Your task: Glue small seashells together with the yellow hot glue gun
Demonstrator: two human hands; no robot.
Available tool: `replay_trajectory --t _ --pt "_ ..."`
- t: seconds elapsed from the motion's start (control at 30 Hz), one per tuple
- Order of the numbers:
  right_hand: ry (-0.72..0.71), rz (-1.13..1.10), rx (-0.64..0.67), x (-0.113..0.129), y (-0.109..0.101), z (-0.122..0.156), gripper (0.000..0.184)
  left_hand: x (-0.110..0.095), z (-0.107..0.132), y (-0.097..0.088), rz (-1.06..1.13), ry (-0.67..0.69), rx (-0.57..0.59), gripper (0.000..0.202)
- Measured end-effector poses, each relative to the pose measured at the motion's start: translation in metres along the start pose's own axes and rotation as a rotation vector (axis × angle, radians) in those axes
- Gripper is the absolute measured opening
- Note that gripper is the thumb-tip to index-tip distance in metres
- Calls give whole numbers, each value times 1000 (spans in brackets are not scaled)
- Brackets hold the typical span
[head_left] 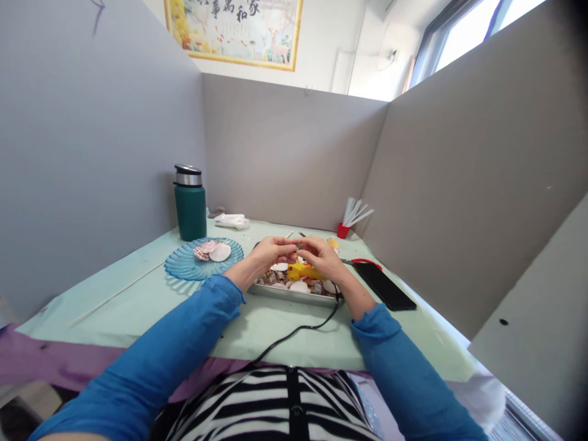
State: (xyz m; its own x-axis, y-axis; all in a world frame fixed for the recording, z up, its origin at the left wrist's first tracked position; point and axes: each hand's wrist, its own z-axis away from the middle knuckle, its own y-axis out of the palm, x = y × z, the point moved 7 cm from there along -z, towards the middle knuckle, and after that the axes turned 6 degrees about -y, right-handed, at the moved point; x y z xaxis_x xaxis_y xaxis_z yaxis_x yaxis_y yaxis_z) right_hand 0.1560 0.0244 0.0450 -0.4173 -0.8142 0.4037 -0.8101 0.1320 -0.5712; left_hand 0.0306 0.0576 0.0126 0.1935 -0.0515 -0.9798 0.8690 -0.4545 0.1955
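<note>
My left hand [274, 250] and my right hand [320, 254] meet over a metal tray [294, 296]. Their fingertips pinch a small greyish piece [298, 246] between them; it is too small to tell its kind. Under my hands, the tray holds many small shells [275, 278] and several larger white shells [299, 286]. A yellow glue gun [301, 271] lies on top of the shells, partly hidden by my right hand. Its black cable [294, 332] appears to run over the tray's front edge toward my body.
Left of the tray is a blue glass plate [177, 260] with several shells, a green bottle [190, 211] behind it. A thin stick [117, 294] lies front left. Glue sticks [354, 212] stand in a red cup [343, 231]. Red-handled scissors [367, 263] and a black phone [384, 286] lie right. Grey partitions [294, 147] enclose the table.
</note>
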Motion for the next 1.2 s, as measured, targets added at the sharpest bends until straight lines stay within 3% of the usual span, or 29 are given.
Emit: replay_trajectory --t 0.23,0.5,0.87,1.2 --pt "-69 120 -16 4 0 0 27 -3 2 0 19 27 -33 22" --pt "76 -26 -79 -10 1 3 17 -2 1 -5 -9 29 -122 23" --pt "30 83 -88 -6 0 2 14 -2 -1 -7 -101 89 -145 27" --pt "84 14 -81 -13 2 3 16 -4 -4 -7 -181 147 -166 21"
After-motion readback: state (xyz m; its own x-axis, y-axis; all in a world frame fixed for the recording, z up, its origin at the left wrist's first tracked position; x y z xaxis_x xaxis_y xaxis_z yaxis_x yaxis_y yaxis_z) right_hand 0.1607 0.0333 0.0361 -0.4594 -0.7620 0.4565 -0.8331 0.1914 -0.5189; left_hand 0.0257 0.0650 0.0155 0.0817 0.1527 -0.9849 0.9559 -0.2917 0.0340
